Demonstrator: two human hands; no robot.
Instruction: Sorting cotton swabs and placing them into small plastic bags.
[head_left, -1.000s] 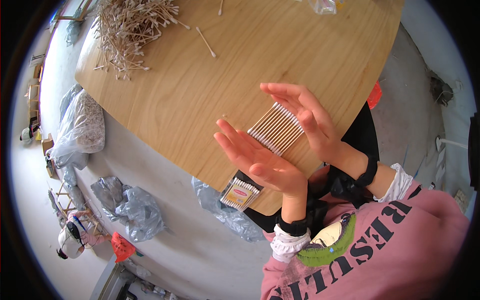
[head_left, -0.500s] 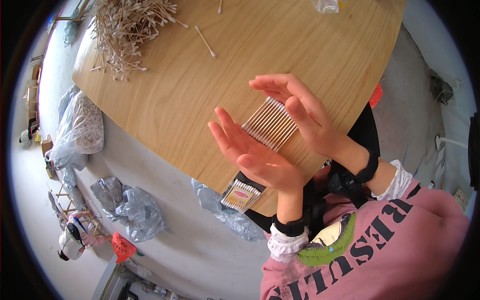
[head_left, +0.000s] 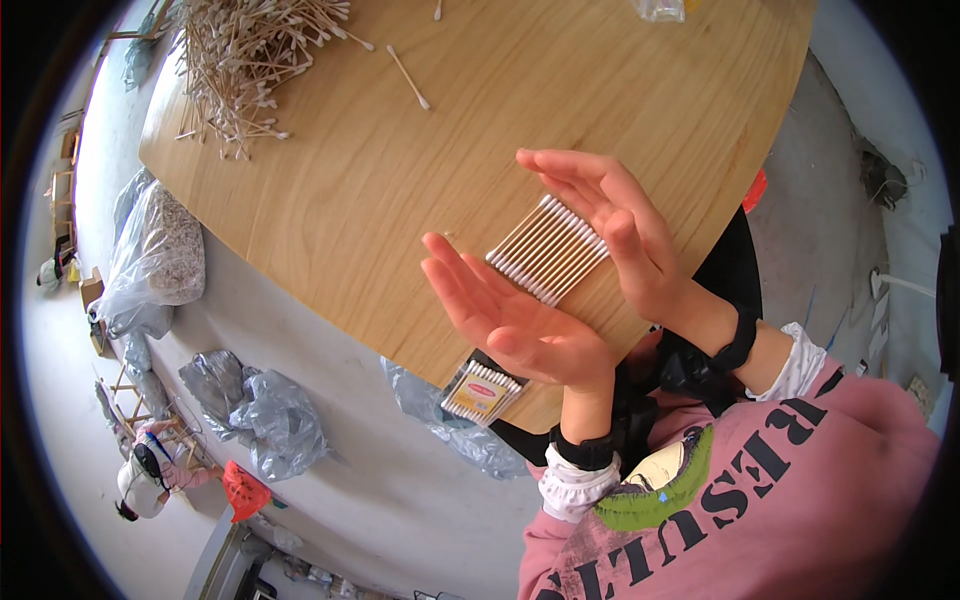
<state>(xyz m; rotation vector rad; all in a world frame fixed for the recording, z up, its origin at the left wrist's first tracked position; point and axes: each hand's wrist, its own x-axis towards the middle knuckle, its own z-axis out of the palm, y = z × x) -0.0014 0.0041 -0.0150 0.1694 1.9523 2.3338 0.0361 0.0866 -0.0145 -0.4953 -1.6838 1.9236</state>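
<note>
Both the left hand (head_left: 535, 328) and right hand (head_left: 647, 265) are spread, at opposite tips of one neat row of cotton swabs (head_left: 548, 250) toward the person's edge of the bench (head_left: 350, 210); contact is unclear. A swab pack (head_left: 481, 392) lies at the near corner, a swab pile (head_left: 245, 62) by the left edge.

Swab row (head_left: 547, 250) on counter (head_left: 350, 230) btwn L hand (head_left: 522, 328) & R hand (head_left: 637, 235); pile (head_left: 245, 60) far L, loose swab (head_left: 408, 78) R of it; pack (head_left: 481, 392) at nr corner.

Left fingers (head_left: 450, 290) farther from right fingers (head_left: 580, 165)
</note>
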